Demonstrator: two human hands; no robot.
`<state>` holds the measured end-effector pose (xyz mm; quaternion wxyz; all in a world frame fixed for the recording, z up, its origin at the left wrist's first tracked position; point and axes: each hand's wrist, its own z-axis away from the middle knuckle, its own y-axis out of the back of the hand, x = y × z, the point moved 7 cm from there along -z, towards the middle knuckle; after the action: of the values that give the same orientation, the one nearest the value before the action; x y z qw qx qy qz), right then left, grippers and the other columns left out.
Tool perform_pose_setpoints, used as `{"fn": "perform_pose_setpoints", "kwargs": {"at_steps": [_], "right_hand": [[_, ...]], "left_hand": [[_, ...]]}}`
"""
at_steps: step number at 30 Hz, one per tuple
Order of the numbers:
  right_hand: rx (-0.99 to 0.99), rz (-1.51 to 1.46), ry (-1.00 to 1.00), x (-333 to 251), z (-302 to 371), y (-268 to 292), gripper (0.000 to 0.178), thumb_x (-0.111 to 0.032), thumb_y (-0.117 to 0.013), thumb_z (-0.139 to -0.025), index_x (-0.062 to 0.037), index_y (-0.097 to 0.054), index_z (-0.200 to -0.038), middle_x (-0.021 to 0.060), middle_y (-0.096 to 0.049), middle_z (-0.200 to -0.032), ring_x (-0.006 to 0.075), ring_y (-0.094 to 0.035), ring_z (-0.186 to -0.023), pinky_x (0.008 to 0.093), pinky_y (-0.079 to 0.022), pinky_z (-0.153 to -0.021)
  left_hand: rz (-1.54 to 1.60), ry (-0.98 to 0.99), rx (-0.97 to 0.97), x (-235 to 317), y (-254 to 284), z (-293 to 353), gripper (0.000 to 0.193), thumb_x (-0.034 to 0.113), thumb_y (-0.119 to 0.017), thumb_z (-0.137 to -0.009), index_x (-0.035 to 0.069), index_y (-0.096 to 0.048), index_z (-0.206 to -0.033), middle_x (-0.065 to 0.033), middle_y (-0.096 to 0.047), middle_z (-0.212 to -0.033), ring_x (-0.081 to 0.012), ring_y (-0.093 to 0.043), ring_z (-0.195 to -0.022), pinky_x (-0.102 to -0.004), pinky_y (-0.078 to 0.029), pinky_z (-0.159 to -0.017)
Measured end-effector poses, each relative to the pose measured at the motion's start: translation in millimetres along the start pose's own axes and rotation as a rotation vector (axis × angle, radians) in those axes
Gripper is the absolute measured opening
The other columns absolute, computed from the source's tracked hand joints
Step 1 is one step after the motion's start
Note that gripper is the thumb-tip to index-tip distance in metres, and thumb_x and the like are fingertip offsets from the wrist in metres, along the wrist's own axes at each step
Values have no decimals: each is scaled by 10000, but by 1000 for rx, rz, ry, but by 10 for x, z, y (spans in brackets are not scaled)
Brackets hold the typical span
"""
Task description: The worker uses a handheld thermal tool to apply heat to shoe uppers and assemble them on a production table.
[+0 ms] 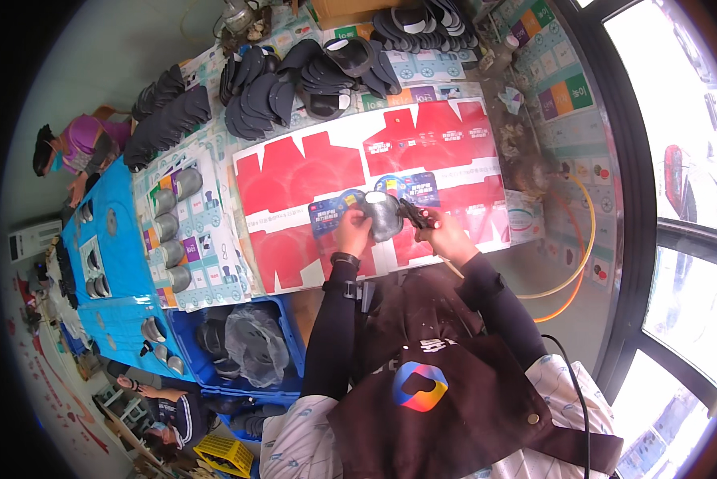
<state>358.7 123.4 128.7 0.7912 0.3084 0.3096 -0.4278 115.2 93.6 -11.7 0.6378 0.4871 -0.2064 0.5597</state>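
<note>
My left hand grips the edge of a glossy grey, cup-shaped piece, much like a shoe toe cap, above the table. Around a black hand tool are the closed fingers of my right hand. The tool's front end is against or just beside the grey piece's right side; its exact kind is unclear. A thin tan tube or stick shows below that hand. Under both hands lie red-and-white printed sheets and blue printed patches.
Stacks of dark curved pads line the table's far side. Several grey caps sit in a column at left. A blue crate holds dark pieces and clear plastic. Yellow hose loops at right. Two people work at left.
</note>
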Motion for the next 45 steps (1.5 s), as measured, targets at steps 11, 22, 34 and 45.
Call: {"fn": "perform_pose_setpoints", "kwargs": {"at_steps": [11,22,34,45], "right_hand": [[-5,174,88,-87,-195,-274,336,-290,-592,-942,19,-676,-1044,321,-666,-970,498,-621,-1013,529,-493,-827],[-14,125,39,42,-377,-212,383,-279,-613,-874,3,-694,-1121,300,-688,-1016,472,-644,-1048,493,-518,-887],[-173,78,93,-44,-369,-244,348,-188,-651,-842,18,-686,-1121,271,-705,-943,426,-683,-933,428,-514,-825],[-299,243,180,-111,-374,-314,173,-52,-621,-802,21,-654,-956,99,-638,-742,200,-593,-650,375,-484,-631]], "left_hand": [[-119,61,23,-271,235,-118,266,252,-666,-953,40,-713,-1107,-122,-745,-1046,-237,-696,-991,-345,-515,-889],[-101,105,-47,-192,249,-201,398,348,-515,-978,35,-722,-1111,-187,-720,-1152,-380,-647,-1131,-402,-487,-960],[2,224,111,-475,518,-233,362,321,-649,-921,-7,-718,-1055,-190,-745,-1019,-314,-703,-975,-387,-521,-869],[-86,202,184,-86,769,-69,325,309,-672,-918,-1,-718,-1006,-146,-750,-950,-248,-700,-883,-365,-521,-807]]}}
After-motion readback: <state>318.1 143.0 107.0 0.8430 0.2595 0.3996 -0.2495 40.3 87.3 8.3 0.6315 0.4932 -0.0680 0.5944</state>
